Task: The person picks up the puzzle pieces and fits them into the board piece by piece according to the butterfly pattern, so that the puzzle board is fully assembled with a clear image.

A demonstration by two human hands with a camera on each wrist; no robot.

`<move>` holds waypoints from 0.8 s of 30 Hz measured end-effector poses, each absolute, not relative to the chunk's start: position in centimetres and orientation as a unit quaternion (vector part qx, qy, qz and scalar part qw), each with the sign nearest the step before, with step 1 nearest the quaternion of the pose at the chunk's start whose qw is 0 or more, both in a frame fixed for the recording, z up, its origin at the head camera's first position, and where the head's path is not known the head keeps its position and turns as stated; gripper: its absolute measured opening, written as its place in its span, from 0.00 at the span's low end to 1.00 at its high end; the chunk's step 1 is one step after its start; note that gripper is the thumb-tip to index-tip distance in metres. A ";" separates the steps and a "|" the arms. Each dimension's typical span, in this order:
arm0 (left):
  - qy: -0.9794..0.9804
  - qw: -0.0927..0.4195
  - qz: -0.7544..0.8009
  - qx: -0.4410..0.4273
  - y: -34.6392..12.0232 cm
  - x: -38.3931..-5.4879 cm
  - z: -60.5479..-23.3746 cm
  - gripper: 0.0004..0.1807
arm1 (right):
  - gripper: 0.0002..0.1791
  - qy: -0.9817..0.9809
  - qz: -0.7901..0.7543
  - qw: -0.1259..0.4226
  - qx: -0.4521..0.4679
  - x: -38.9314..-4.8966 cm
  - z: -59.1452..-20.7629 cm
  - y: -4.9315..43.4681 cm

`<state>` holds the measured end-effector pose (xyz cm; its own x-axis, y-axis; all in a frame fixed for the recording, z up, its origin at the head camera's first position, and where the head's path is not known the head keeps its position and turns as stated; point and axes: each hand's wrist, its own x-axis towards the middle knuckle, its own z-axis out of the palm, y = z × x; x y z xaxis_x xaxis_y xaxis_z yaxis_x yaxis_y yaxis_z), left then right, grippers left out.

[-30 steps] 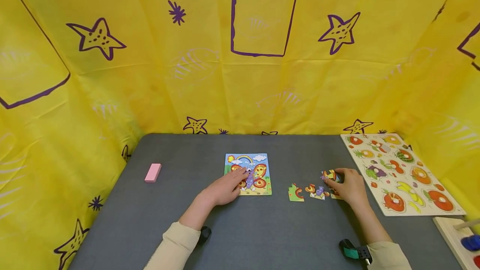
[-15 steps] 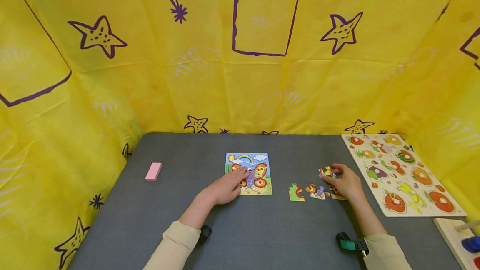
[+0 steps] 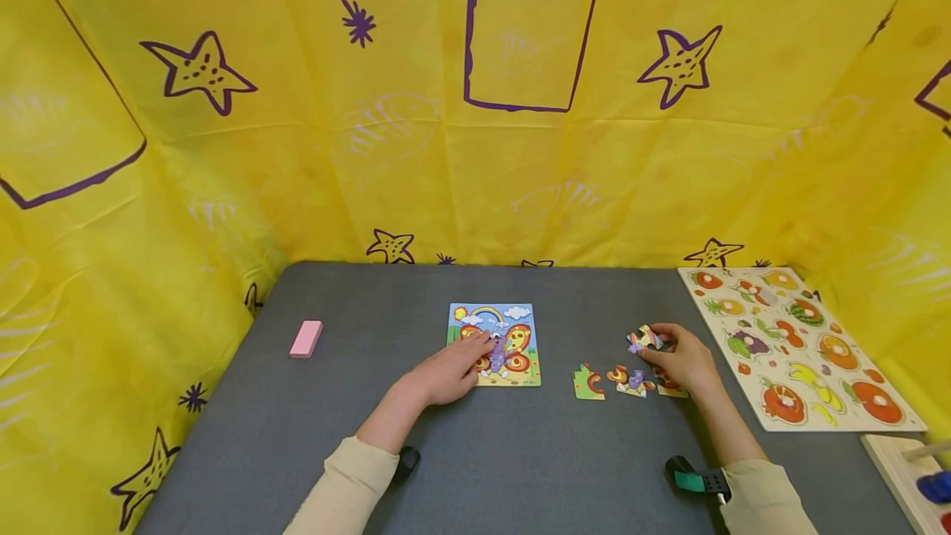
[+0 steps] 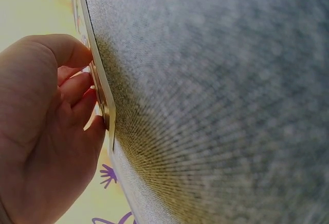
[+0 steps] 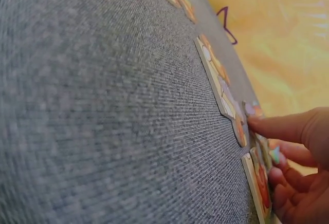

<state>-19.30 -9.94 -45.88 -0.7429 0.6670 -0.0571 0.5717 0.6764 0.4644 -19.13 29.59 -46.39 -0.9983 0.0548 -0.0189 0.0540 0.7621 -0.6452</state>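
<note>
My left hand [image 3: 449,368] lies on the left part of a square butterfly puzzle board [image 3: 514,314], covering some of its picture. In the left wrist view, the fingers [image 4: 77,88] touch the board's face near its edge. To the right, my right hand [image 3: 685,360] pinches a colourful puzzle piece [image 3: 643,340] between thumb and fingers, just off the table or barely above it; I cannot tell which. Three more pieces lie in a row below it: a green one [image 3: 587,384], a middle piece [image 3: 633,381] with purple, and a red-marked one [image 3: 671,385] partly hidden by the hand.
A pink block [image 3: 306,339] lies on the grey table [image 3: 371,312] at the left. At the right is a wooden fruit board [image 3: 806,345], close to the right hand. A wooden toy with blue parts [image 3: 902,469] shows at the lower right edge. Yellow cloth surrounds the table.
My right hand has shifted slightly left and away from me with the pinched piece, which has turned a little. More of the red-marked piece shows. The left hand stays put.
</note>
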 end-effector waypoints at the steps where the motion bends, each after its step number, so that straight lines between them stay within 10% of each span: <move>1: 0.909 0.112 0.213 0.340 -9.9 -19.3 -45.9 0.27 | 0.33 -0.941 0.337 0.002 -0.018 -19.2 -46.3 29.6; 24: 0.914 0.112 0.208 0.331 -9.9 -19.3 -45.9 0.29 | 0.14 -0.873 0.487 0.022 0.012 -21.4 -47.6 15.1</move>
